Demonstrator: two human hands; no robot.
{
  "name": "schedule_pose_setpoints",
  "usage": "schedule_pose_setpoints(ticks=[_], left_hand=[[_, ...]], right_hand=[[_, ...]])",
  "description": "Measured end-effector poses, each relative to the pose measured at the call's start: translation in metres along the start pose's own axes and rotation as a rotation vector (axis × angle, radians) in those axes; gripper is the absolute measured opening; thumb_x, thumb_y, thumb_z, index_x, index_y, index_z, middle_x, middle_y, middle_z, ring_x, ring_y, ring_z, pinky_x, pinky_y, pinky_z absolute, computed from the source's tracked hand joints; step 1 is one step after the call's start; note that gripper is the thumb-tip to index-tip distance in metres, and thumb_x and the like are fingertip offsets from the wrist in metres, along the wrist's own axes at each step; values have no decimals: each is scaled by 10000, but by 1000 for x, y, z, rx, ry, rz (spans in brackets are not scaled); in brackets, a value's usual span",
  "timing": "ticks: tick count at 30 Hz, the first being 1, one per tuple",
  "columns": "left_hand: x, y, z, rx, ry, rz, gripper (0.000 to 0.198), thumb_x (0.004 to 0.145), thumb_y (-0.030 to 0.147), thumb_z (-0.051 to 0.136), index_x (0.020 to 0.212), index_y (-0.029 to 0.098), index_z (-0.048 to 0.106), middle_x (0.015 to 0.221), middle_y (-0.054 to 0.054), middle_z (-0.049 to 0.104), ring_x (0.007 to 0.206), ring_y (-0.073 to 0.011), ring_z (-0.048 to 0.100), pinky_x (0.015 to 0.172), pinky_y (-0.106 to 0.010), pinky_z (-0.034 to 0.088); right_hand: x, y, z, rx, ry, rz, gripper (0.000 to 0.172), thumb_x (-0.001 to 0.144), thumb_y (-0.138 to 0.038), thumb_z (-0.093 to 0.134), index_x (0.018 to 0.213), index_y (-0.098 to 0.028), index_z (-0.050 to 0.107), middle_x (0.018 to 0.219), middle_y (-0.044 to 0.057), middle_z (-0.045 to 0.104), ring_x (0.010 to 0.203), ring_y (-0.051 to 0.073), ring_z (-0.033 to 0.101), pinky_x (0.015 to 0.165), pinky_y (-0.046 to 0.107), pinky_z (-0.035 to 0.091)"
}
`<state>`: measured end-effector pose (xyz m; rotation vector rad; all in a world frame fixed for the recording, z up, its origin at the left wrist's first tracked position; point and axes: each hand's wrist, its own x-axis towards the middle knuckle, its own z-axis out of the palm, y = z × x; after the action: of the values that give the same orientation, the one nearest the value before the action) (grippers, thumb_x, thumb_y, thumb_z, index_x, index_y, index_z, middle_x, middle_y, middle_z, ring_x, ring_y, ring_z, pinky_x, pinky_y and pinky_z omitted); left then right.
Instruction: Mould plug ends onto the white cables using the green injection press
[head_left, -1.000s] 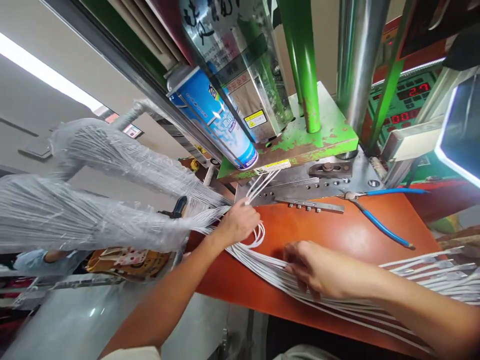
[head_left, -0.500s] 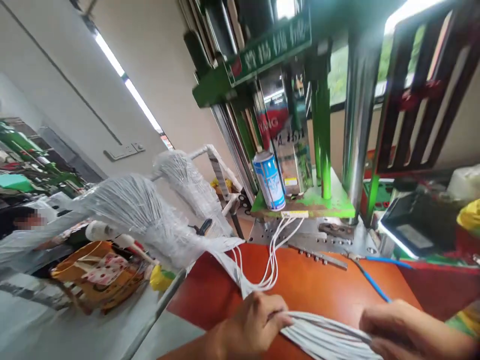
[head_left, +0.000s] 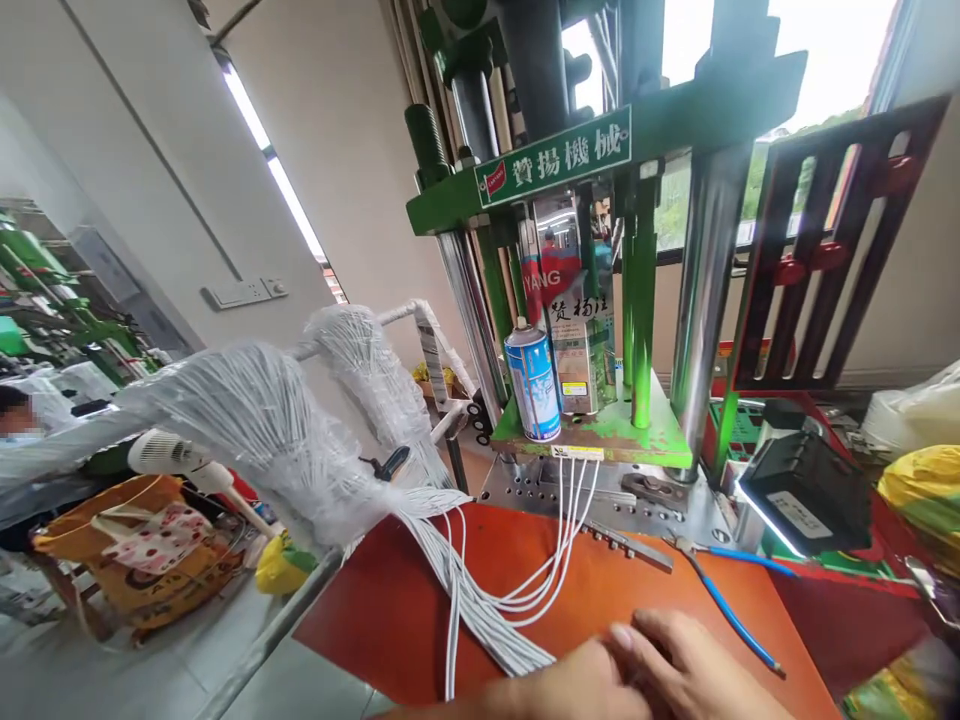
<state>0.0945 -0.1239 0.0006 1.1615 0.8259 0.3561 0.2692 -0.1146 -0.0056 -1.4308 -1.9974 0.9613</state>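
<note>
At the bottom edge my left hand [head_left: 574, 685] is closed where a bundle of white cables [head_left: 480, 610] runs in under it. My right hand [head_left: 694, 665] meets it from the right, fingers curled and touching the left hand; what those fingers hold is hidden. The cables come from a plastic-wrapped rail [head_left: 262, 430] on the left and lie across the red-brown tabletop [head_left: 630, 570]. Several separate cables loop up to a white connector strip [head_left: 577, 453] at the front edge of the green press plate [head_left: 660, 430].
A blue spray can [head_left: 534, 385] and a metal tin [head_left: 577, 360] stand on the press plate. Blue-handled pliers [head_left: 724, 595] lie right of my hands, near a metal bar [head_left: 630, 548]. A black box [head_left: 806, 495] stands farther right, an orange bag [head_left: 135, 555] at left.
My right hand has moved left to meet my left hand, and both sit lower. The cable length that spanned between them is out of sight. The view has shifted, showing more of the pliers.
</note>
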Motion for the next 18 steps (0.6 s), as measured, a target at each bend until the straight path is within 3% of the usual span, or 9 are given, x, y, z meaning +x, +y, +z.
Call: schedule_pose_setpoints(ticks=[4,6,8,10,12,16,18], left_hand=[[30,11,-19,-194,61,-31,554,801,689,710,938,167,585,541,57,501,345,-45,340,370,-184,229],[38,14,-36,-192,108,16,568,845,725,641,956,174,560,508,101,428,333,-24,218,365,-178,138],[43,13,-53,-189,145,56,561,858,709,637,989,168,565,536,105,437,352,-17,216,379,-170,137],[45,9,-64,-183,180,78,559,812,667,715,968,146,586,635,61,527,407,-29,379,405,-168,263],[46,3,-68,-152,199,94,569,793,648,744,958,118,614,706,21,578,471,-53,484,432,-183,348],[45,-1,-65,-90,204,95,578,913,671,586,1054,112,620,547,80,482,371,-31,265,346,-163,182],[45,0,-62,-83,234,74,556,907,677,579,1010,132,597,534,83,482,359,-33,274,329,-151,194]], right_hand=[[27,10,8,18,277,-47,442,1051,-537,322,813,-236,540,780,45,661,706,206,606,684,342,480],[34,25,12,-37,431,-101,339,1071,-437,337,1003,-217,586,962,81,681,859,221,631,791,364,499],[37,39,16,-216,500,-132,297,1061,-316,360,1228,-187,569,1176,126,655,1058,261,602,892,411,492],[37,47,18,-453,459,-117,363,1026,-202,371,1349,-170,532,1289,144,612,1146,305,544,897,453,481],[38,49,19,-630,383,-59,409,995,-144,381,1371,-167,541,1237,144,622,1096,323,529,832,451,476],[38,46,15,-641,286,-49,284,1025,-206,393,1159,-188,643,1020,112,629,979,298,551,780,413,458],[35,49,12,-518,284,-72,262,1057,-304,394,1074,-201,635,998,92,630,933,264,587,783,391,462]])
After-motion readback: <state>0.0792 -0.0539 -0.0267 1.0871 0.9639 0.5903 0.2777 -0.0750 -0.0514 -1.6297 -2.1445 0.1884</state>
